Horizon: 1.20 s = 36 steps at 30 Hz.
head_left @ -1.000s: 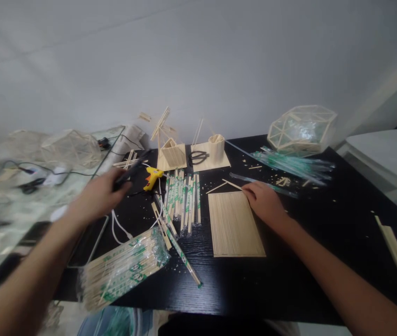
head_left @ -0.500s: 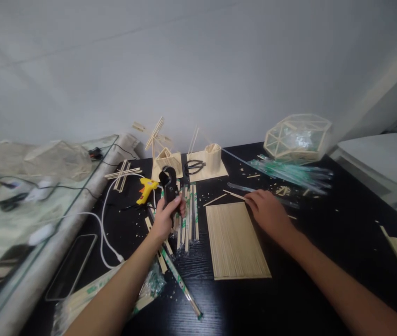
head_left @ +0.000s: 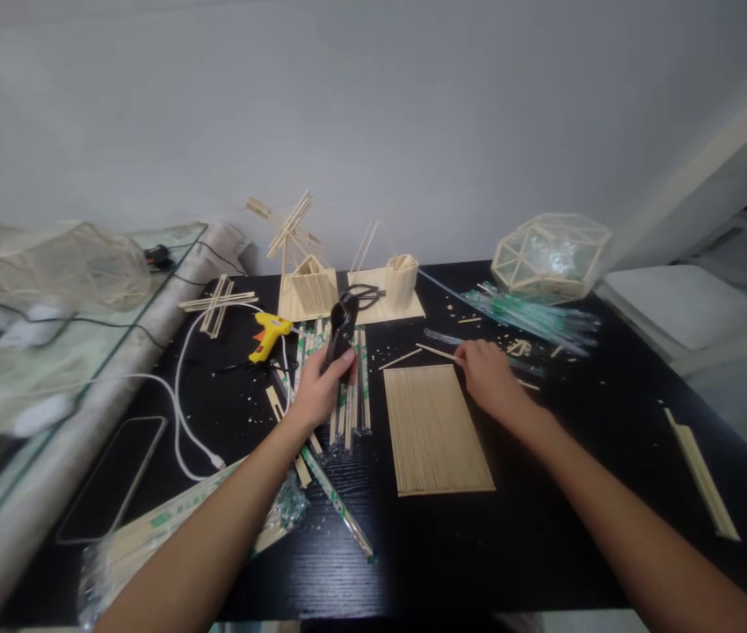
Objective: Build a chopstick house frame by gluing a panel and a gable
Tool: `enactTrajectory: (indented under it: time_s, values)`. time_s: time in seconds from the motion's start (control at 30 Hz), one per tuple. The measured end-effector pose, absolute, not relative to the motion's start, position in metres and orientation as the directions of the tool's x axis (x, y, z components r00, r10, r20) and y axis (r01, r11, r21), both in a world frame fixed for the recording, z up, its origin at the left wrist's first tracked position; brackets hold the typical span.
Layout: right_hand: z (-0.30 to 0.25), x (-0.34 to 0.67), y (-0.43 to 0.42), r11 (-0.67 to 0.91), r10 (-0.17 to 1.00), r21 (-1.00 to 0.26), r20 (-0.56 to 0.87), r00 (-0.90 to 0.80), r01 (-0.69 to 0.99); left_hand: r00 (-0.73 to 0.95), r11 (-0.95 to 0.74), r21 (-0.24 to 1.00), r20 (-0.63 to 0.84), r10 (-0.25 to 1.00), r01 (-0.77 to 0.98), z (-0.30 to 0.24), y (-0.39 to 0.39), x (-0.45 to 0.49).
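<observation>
A: What is in the left hand (head_left: 322, 387)?
B: A black tool (head_left: 343, 323); the fingers are wrapped around its handle, above the wrapped chopsticks (head_left: 351, 409).
A: And the right hand (head_left: 487, 374)?
B: Its fingers pinch the near end of a thin stick (head_left: 438, 352), just beyond the panel (head_left: 438, 431). The fingertips are near the panel's far right corner.
A: Where's the panel?
B: Flat on the black desk (head_left: 545, 563), between the two forearms.
A: Any other stick nearby?
B: Yes, a second strip (head_left: 401, 359) lies just beyond the panel's far left corner.
A: What's left of the tool?
B: A yellow glue gun (head_left: 271, 338), lying on the desk near the chopsticks.
A: And behind?
B: A wooden cup (head_left: 402, 283) stands on a pale base (head_left: 373, 309).
</observation>
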State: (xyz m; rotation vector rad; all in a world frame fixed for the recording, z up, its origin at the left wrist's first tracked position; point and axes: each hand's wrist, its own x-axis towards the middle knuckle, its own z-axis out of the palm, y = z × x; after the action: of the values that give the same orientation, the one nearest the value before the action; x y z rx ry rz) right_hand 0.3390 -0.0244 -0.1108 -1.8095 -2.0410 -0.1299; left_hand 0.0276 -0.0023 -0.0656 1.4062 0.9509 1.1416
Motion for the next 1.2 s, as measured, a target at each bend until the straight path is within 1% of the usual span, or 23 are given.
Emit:
enactTrajectory:
  time_s: [0.07,0.17,0.23,0.27,0.33,0.5,0.6,0.67,0.73,0.8,0.9,0.97,1.07,1.13,1.2]
  values:
    - [-0.098,0.334,-0.026,0.169,0.923,-0.212,0.378,-0.079,0.962,0.234,-0.221,0.972,0.198,0.952,0.077,-0.066,-0.003,0.026]
    - [-0.065,0.316,-0.03,0.239,0.903,-0.29,0.418,-0.102,0.927,0.206,-0.3,0.92,0.252,0.946,0.253,-0.063,-0.006,0.026]
    - [-0.04,0.297,-0.033,0.342,0.907,-0.506,0.398,-0.137,0.792,0.185,-0.315,0.89,0.266,0.946,0.331,-0.059,-0.008,0.026]
    - [-0.029,0.288,-0.034,0.379,0.905,-0.569,0.391,-0.165,0.73,0.17,-0.311,0.882,0.266,0.949,0.355,-0.058,-0.009,0.027]
    - [-0.012,0.269,-0.034,0.422,0.894,-0.637,0.41,-0.18,0.644,0.132,-0.294,0.873,0.263,0.956,0.388,-0.056,-0.009,0.027]
    - [-0.003,0.246,-0.031,0.367,0.929,-0.774,0.333,-0.162,0.516,0.096,-0.287,0.865,0.272,0.957,0.41,-0.056,-0.009,0.026]
    - [0.001,0.251,-0.03,0.308,0.951,-0.869,0.27,-0.152,0.387,0.103,-0.301,0.857,0.284,0.953,0.419,-0.058,-0.009,0.026]
    - [0.007,0.26,-0.029,0.288,0.957,-0.906,0.259,-0.131,0.309,0.102,-0.292,0.858,0.276,0.956,0.422,-0.059,-0.009,0.026]
    - [0.015,0.268,-0.029,0.271,0.962,-0.932,0.269,-0.043,0.24,0.115,-0.262,0.887,0.236,0.965,0.38,-0.061,-0.008,0.027]
    - [0.022,0.275,-0.028,0.267,0.962,-0.948,0.273,0.012,0.173,0.148,-0.196,0.934,0.158,0.976,0.3,-0.062,-0.007,0.029]
    - [0.026,0.276,-0.029,0.264,0.964,-0.958,0.265,-0.003,0.115,0.224,-0.055,0.989,0.024,0.974,0.136,-0.061,-0.006,0.033]
    - [0.026,0.273,-0.031,0.251,0.966,-0.966,0.246,-0.08,0.062,0.26,0.048,0.999,-0.047,0.964,0.002,-0.059,-0.006,0.035]
    - [0.023,0.268,-0.033,0.207,0.937,-0.978,0.196,-0.288,0.009,0.273,0.161,0.974,-0.114,0.955,-0.156,-0.054,-0.007,0.036]
    - [0.021,0.267,-0.033,0.184,0.903,-0.982,0.151,-0.402,0.046,0.279,0.198,0.958,-0.136,0.95,-0.206,-0.052,-0.008,0.036]
    - [0.021,0.269,-0.031,0.154,0.865,-0.984,0.092,-0.493,0.085,0.271,0.192,0.958,-0.131,0.954,-0.214,-0.052,-0.008,0.035]
